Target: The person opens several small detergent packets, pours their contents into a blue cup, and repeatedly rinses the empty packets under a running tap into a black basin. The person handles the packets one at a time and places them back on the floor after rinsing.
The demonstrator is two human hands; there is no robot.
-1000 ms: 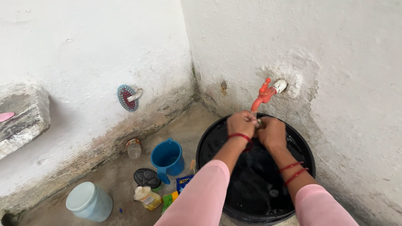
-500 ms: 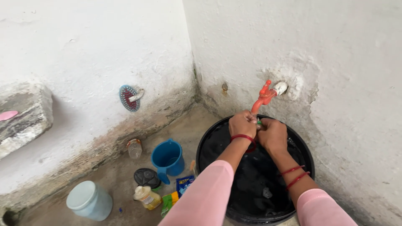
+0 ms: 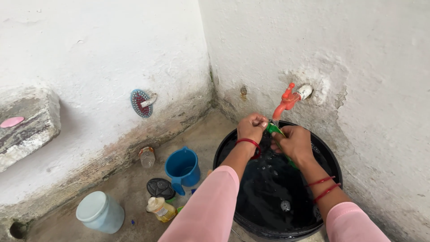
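Two pink sleeves are seen nearest the camera, reaching forward over a black bucket (image 3: 228,154) that is filled with dark water and set in the corner of a concrete floor. Red bangles are worn on both wrists. Above the far side of the bucket, a green object (image 3: 274,130) is gripped between both hands; what it is cannot be told, since most of it is covered. The left hand (image 3: 251,127) is closed into a fist at its upper end, and the right hand (image 3: 293,142) is wrapped around its lower part with fingers curled tight. Just above the hands, an orange tap (image 3: 285,102) is fixed to the white plastered wall, its spout reaching down almost to the left hand's knuckles. To the left of the bucket, on the floor, a pale blue lidded container (image 3: 99,212), a yellow bottle (image 3: 159,209), a round black lid (image 3: 160,187) and a blue jug (image 3: 182,167) are grouped, with a small jar (image 3: 147,156) against the wall behind them. Higher up, a round blue and red brush (image 3: 141,102) is hung on the left wall.
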